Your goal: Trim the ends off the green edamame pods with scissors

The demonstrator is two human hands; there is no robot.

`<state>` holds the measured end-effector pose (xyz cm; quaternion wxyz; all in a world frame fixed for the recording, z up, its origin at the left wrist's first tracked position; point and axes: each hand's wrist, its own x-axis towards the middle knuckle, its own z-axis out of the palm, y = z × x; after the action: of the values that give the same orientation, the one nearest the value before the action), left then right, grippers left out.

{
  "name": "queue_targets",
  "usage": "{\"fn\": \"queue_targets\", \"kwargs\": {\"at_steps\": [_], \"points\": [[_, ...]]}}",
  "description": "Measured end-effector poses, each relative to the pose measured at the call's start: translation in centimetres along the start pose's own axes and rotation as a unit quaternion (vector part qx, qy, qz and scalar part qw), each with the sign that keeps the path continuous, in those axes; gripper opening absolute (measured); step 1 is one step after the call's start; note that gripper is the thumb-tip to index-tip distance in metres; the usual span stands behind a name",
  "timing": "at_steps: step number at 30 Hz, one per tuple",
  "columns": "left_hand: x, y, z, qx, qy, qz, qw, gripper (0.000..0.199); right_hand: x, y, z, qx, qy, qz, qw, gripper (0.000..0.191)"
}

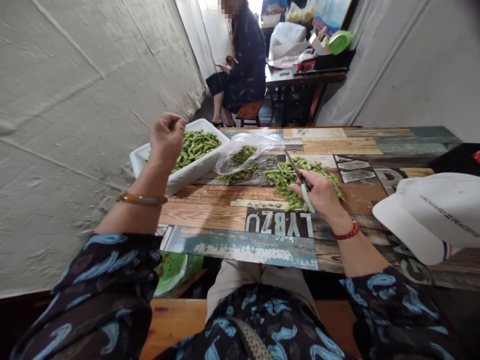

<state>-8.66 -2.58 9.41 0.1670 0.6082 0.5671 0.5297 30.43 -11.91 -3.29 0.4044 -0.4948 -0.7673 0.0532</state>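
My left hand (167, 140) is raised over the near left part of a white tray (195, 167) heaped with green edamame pods (198, 145). Its fingers are curled closed, and a bit of green, apparently an edamame pod (171, 126), shows between them. In my right hand (320, 192) is a pair of scissors (295, 167) with pale green handles, dark blades pointing away from me. That hand is just above a loose pile of edamame pods (283, 180) on the table. Between tray and pile lies a clear plastic bag (225, 160) holding small green trimmings (243, 155).
A white cap (431, 215) lies on the patterned table (210, 210) at right. A wall (75, 125) runs close along the left. Beyond the table, a person (243, 60) sits on a wooden stool (250, 110) beside a cluttered second table (307, 77). A green bag (176, 272) is below the near edge.
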Motion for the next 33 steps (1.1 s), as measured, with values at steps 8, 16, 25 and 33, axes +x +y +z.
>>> {"fn": "queue_targets", "kwargs": {"at_steps": [8,16,25,33], "points": [[-0.6,-2.0,2.3,0.254,-0.118,0.085,0.956,0.031,0.5,0.8,-1.2,0.011,0.034,0.04,0.999,0.038],[-7.7,0.1,17.3,0.209,-0.366,0.192,0.886,0.037,0.8,1.0,-1.4,0.021,0.047,0.047,0.998,0.036],[-11.9,1.1,23.1,0.098,-0.332,0.19,0.919,0.019,1.1,0.7,-1.5,0.029,0.04,0.041,0.998,0.037],[-13.1,0.0,18.2,-0.239,-0.246,-0.106,0.933,0.011,1.0,0.3,-1.5,0.034,0.036,0.039,0.998,0.038]]}}
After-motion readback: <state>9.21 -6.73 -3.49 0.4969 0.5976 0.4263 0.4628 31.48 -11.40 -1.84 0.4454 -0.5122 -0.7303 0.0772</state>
